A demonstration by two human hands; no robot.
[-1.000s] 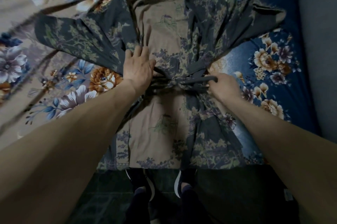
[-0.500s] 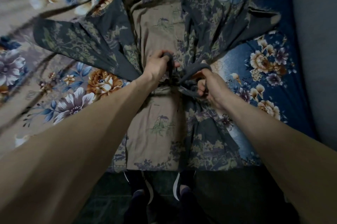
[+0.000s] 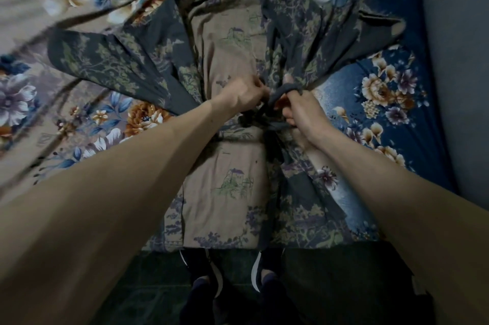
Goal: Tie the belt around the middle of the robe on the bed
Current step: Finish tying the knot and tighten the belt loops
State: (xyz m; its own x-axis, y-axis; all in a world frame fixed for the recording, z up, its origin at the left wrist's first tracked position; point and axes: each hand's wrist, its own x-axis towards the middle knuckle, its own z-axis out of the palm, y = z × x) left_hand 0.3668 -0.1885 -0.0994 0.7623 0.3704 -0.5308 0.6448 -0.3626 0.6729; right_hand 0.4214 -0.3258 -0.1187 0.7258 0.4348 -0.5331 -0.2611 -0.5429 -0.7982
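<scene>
head cam | looks steeply down | close over bed (image 3: 370, 102) edge

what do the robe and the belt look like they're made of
Robe: thin woven cloth, probably cotton, matte; it creases sharply and bunches at the waist. Belt: a dark strip of soft matte cloth, likely the same stuff; it bends limply over the right hand. The exact fibre can't be told.

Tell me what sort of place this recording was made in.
Most likely a bedroom: a patterned grey-and-tan fabric robe lies spread on a bed's floral sheet, with dark tiled floor at its foot where the person stands.
</scene>
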